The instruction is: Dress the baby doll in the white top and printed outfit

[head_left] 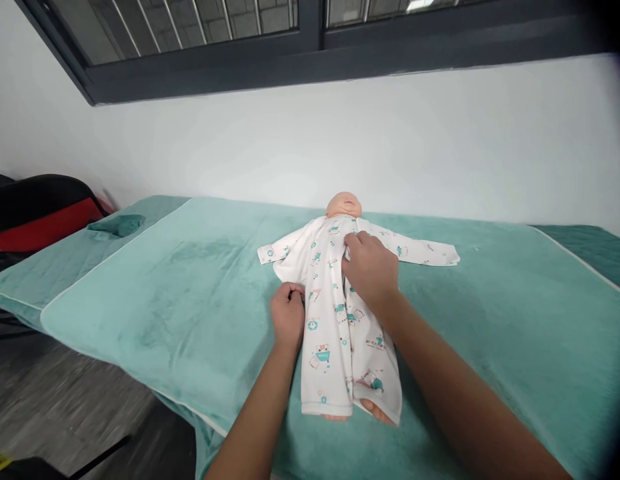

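Looks like we're straightening the printed garment (320,333) on the doll (344,202) lying on the green cover (190,287). Our right hand (373,270) is pinching the garment's front, our left hand (289,319) is curling at its side, can't tell if gripping; next bit's probably calling for light tugging.

Lighting: soft, diffuse, moderately bright. White wall (215,147) pale and evenly lit; wood-look floor (55,393) dim. Shadows: soft-edged, on green bedspread (140,313) beside printed baby gown (326,327). Glare: one white patch, right-hand window pane (385,12). Optics: wide-angle stretch toward margins; right-hand corners blackened, edge purple-fringed. Focus: gown's pattern readable, its small lettering (375,345) blurred.
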The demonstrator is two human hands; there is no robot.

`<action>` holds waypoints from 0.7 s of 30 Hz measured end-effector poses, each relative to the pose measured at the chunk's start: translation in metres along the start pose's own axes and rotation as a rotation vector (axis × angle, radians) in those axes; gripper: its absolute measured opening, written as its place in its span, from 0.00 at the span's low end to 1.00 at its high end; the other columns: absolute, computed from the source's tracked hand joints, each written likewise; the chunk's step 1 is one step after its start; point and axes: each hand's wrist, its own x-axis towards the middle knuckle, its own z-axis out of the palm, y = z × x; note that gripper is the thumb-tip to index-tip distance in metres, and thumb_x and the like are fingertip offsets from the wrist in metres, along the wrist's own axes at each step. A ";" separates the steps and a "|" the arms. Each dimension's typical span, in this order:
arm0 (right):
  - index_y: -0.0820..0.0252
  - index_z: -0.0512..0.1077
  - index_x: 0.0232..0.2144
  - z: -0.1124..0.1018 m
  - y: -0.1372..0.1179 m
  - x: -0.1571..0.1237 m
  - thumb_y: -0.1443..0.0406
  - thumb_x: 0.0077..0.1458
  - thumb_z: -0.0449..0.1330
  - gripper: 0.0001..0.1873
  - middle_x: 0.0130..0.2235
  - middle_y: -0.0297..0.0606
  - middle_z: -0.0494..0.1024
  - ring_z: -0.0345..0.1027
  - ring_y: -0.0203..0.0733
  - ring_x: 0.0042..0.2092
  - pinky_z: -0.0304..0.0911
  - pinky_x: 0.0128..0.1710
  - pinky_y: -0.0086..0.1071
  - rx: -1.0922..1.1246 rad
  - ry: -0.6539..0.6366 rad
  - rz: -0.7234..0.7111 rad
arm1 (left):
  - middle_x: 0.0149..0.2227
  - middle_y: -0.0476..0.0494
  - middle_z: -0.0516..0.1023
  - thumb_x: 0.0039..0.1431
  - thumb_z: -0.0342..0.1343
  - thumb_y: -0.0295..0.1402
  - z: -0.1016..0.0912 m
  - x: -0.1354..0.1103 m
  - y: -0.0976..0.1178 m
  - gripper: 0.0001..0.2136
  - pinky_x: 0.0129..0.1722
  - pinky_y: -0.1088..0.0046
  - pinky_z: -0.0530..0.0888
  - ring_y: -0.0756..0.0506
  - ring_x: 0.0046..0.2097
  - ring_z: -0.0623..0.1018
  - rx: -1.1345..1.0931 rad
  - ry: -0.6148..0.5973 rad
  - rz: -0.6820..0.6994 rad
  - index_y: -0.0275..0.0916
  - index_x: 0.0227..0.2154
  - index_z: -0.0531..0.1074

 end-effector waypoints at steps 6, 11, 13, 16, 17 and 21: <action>0.60 0.72 0.39 0.002 0.005 -0.002 0.72 0.56 0.52 0.11 0.38 0.43 0.74 0.62 0.47 0.41 0.52 0.34 0.36 0.063 0.097 -0.037 | 0.27 0.50 0.75 0.52 0.46 0.26 0.000 0.001 -0.001 0.09 0.36 0.72 0.67 0.46 0.33 0.73 0.009 0.003 0.006 0.40 0.23 0.70; 0.59 0.73 0.39 -0.002 0.007 -0.008 0.72 0.59 0.49 0.14 0.38 0.42 0.74 0.62 0.46 0.42 0.55 0.38 0.37 0.127 0.120 -0.030 | 0.26 0.50 0.74 0.51 0.46 0.26 0.000 0.002 -0.001 0.09 0.35 0.72 0.66 0.46 0.32 0.72 0.004 0.001 -0.018 0.40 0.22 0.70; 0.58 0.74 0.39 -0.005 0.006 -0.011 0.72 0.59 0.49 0.14 0.39 0.41 0.75 0.62 0.46 0.42 0.55 0.38 0.37 0.157 0.126 -0.016 | 0.26 0.50 0.74 0.51 0.46 0.26 0.000 0.002 0.000 0.09 0.35 0.72 0.66 0.46 0.32 0.72 0.004 0.002 -0.015 0.40 0.22 0.70; 0.58 0.73 0.40 -0.011 0.006 -0.016 0.72 0.58 0.50 0.13 0.41 0.41 0.75 0.65 0.45 0.43 0.57 0.39 0.36 0.217 0.082 -0.004 | 0.26 0.49 0.74 0.52 0.46 0.26 0.000 0.001 0.000 0.09 0.35 0.72 0.66 0.46 0.33 0.72 0.000 0.004 0.000 0.40 0.23 0.70; 0.58 0.73 0.40 -0.012 0.007 -0.018 0.72 0.57 0.51 0.13 0.42 0.40 0.75 0.65 0.44 0.43 0.58 0.39 0.36 0.237 0.050 -0.002 | 0.26 0.49 0.74 0.52 0.46 0.26 0.000 0.001 0.000 0.09 0.35 0.72 0.66 0.46 0.33 0.72 -0.003 0.004 0.002 0.40 0.23 0.70; 0.57 0.72 0.45 -0.017 0.014 -0.025 0.75 0.51 0.52 0.20 0.46 0.41 0.74 0.66 0.46 0.46 0.61 0.43 0.36 0.348 -0.060 -0.013 | 0.26 0.50 0.74 0.52 0.46 0.26 0.000 0.000 -0.002 0.09 0.34 0.72 0.66 0.47 0.32 0.72 -0.015 0.001 -0.009 0.40 0.24 0.70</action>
